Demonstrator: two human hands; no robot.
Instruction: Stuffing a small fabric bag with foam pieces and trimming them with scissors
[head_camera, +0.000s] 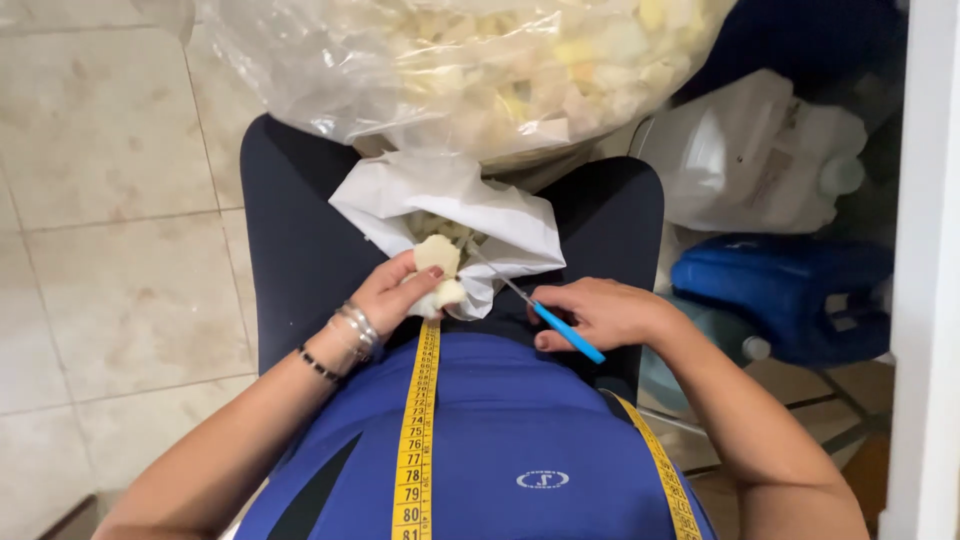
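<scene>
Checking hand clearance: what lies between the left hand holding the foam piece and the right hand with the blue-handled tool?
In the head view, between left hand and right hand lie the white bag's lower edge, the tool's metal tip and the dark lap.

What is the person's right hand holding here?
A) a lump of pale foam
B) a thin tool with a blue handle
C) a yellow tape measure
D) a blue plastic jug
B: the right hand grips a thin tool with a blue handle, its metal tip pointing toward the white fabric piece, while the left hand holds the foam lump.
</scene>
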